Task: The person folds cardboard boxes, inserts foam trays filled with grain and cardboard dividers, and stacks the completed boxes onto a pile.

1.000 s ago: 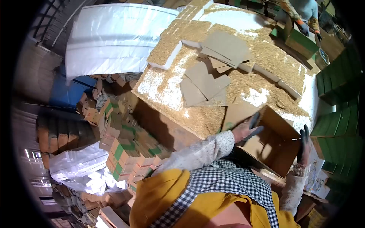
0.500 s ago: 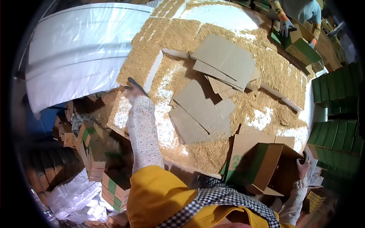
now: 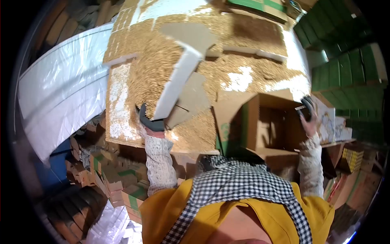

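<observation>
My left hand, in a dark glove, is closed around the near end of a long white-sided slab whose top is thick with brown, grain-like bits. The slab is tilted, partly blurred, and hides part of the grey cardboard sheets behind it. At the right, my right hand, also gloved, has its fingers curled at the right edge of an open cardboard box. The box has a green band, and its opening faces right and up. Its inside shows bare brown cardboard.
Similar brown-covered slabs lie across the table. White plastic sheeting drapes at the left. Green boxes are stacked on the right. Flattened cartons crowd the floor at lower left. A green-banded box stands at the far edge.
My left hand has gripped the slab, raising and swinging it rightward over the grey sheets. My right hand stays at the box. The view has turned, and the co-worker is out of sight.
</observation>
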Demonstrator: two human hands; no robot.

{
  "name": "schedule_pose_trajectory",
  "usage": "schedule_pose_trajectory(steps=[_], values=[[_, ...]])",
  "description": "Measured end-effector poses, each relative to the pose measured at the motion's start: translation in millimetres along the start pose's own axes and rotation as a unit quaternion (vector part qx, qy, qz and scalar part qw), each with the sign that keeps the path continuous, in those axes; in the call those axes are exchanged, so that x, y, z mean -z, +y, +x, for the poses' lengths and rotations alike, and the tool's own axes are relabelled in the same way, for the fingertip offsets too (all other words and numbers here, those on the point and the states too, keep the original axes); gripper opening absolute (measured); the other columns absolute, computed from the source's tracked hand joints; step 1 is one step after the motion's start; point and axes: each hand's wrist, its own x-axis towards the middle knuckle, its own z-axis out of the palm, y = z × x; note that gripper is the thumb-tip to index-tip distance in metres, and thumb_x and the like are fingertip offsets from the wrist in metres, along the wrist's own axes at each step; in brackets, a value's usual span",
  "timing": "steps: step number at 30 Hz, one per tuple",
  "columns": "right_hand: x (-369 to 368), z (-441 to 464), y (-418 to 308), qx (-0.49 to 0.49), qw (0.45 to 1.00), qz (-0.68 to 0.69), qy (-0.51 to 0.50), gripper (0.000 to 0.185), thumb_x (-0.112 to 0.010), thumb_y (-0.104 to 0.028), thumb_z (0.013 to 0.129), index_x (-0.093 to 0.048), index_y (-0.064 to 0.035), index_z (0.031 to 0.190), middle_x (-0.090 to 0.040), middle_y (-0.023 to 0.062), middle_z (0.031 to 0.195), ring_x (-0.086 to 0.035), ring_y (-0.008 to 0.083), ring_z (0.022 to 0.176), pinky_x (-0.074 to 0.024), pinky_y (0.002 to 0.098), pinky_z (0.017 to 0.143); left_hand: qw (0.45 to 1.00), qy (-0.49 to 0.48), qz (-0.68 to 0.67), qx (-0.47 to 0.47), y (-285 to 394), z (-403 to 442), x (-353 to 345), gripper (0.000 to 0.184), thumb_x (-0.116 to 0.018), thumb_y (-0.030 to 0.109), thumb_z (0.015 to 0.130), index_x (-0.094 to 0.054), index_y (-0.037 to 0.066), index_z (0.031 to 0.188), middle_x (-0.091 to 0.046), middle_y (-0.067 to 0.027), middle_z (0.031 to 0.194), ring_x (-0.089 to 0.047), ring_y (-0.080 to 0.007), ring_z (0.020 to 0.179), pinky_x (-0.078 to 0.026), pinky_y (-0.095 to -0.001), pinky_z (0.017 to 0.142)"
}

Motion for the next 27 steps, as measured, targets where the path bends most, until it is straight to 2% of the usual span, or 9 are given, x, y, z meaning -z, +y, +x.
schedule_pose_trajectory(steps=[4, 6, 9, 10, 12, 13, 16, 19, 27], values=[[-2, -15, 6, -0.054, 0.967, 0.247, 0.033, 0.047, -0.061, -0.013, 0.077, -0.055, 0.0011, 0.121, -0.055, 0.0152, 0.125, -0.048, 0.0272, 0.121, -0.0337, 0.0372, 0.105, 0.954, -0.115, -0.257, 0.104, 103, -52, -71, 0.040, -0.062, 0.011, 0.083, -0.051, -0.004, 0.118, -0.057, -0.0163, 0.116, -0.058, -0.0243, 0.104, -0.047, -0.0367, 0.092], [1, -19, 17, -0.116, 0.912, 0.390, 0.049, 0.060, -0.052, -0.043, 0.088, -0.048, 0.0019, 0.129, -0.052, 0.0175, 0.128, -0.050, 0.0268, 0.120, -0.0367, 0.0379, 0.103, 0.879, -0.193, -0.392, 0.189, 172, -67, -109, 0.044, -0.061, 0.009, 0.082, -0.048, -0.003, 0.122, -0.053, -0.0169, 0.120, -0.055, -0.0251, 0.107, -0.047, -0.0363, 0.093], [50, -5, -9, -0.262, 0.572, 0.776, 0.032, 0.089, -0.038, -0.070, 0.085, -0.031, -0.0006, 0.140, -0.044, 0.0188, 0.136, -0.046, 0.0288, 0.123, -0.0360, 0.0405, 0.104, 0.788, -0.285, -0.482, 0.258, 251, -89, -151, 0.050, -0.060, 0.006, 0.080, -0.044, -0.002, 0.127, -0.047, -0.0177, 0.126, -0.052, -0.0264, 0.113, -0.047, -0.0358, 0.094], [57, -12, 12, -0.130, 0.494, 0.854, -0.095, 0.086, -0.036, -0.068, 0.087, -0.032, -0.0008, 0.140, -0.043, 0.0187, 0.137, -0.043, 0.0291, 0.126, -0.0332, 0.0401, 0.106, 0.708, -0.302, -0.541, 0.341, 269, -94, -157, 0.051, -0.061, 0.010, 0.081, -0.043, -0.001, 0.127, -0.047, -0.0175, 0.126, -0.052, -0.0260, 0.113, -0.046, -0.0349, 0.094], [53, -35, 30, -0.280, 0.776, 0.554, 0.117, 0.074, -0.046, -0.055, 0.091, -0.037, 0.0023, 0.137, -0.040, 0.0155, 0.141, -0.041, 0.0243, 0.128, -0.0295, 0.0351, 0.109, 0.842, -0.335, -0.404, 0.124, 245, -110, -179, 0.052, -0.054, 0.027, 0.088, -0.042, 0.001, 0.131, -0.047, -0.0168, 0.128, -0.050, -0.0251, 0.117, -0.043, -0.0353, 0.098], [86, -30, 0, -0.281, 0.890, 0.357, -0.046, 0.076, -0.043, -0.062, 0.088, -0.045, -0.0016, 0.134, -0.036, 0.0157, 0.144, -0.033, 0.0286, 0.134, -0.0247, 0.0381, 0.110, 0.860, -0.332, -0.381, 0.062, 245, -116, -187, 0.054, -0.049, 0.035, 0.091, -0.041, 0.002, 0.132, -0.047, -0.0164, 0.130, -0.049, -0.0249, 0.119, -0.041, -0.0360, 0.100], [100, -53, -3, -0.245, 0.882, 0.402, 0.032, 0.058, -0.057, -0.044, 0.085, -0.056, -0.0003, 0.123, -0.042, 0.0211, 0.139, -0.037, 0.0292, 0.131, -0.0230, 0.0359, 0.110, 0.894, -0.296, -0.336, -0.023, 207, -145, -206, 0.057, -0.041, 0.044, 0.096, -0.039, 0.004, 0.136, -0.045, -0.0150, 0.134, -0.045, -0.0256, 0.124, -0.035, -0.0382, 0.105], [144, -75, -36, -0.298, 0.738, 0.596, 0.106, 0.055, -0.062, -0.022, 0.082, -0.047, 0.0013, 0.129, -0.052, 0.0166, 0.125, -0.058, 0.0237, 0.105, -0.0491, 0.0322, 0.087, 0.965, -0.237, -0.024, -0.111, 217, -164, -200, 0.049, -0.051, 0.026, 0.094, -0.038, 0.004, 0.136, -0.037, -0.0152, 0.140, -0.042, -0.0276, 0.125, -0.030, -0.0403, 0.108], [81, -86, -15, -0.311, 0.834, 0.456, 0.008, 0.060, -0.066, -0.017, 0.085, -0.039, 0.0018, 0.135, -0.063, 0.0087, 0.098, -0.061, 0.0122, 0.081, -0.0502, 0.0237, 0.071, 0.844, -0.129, -0.402, 0.331, 183, -201, -207, 0.037, -0.053, 0.020, 0.092, -0.048, -0.001, 0.123, -0.056, -0.0108, 0.115, -0.056, -0.0197, 0.101, -0.046, -0.0281, 0.086]])
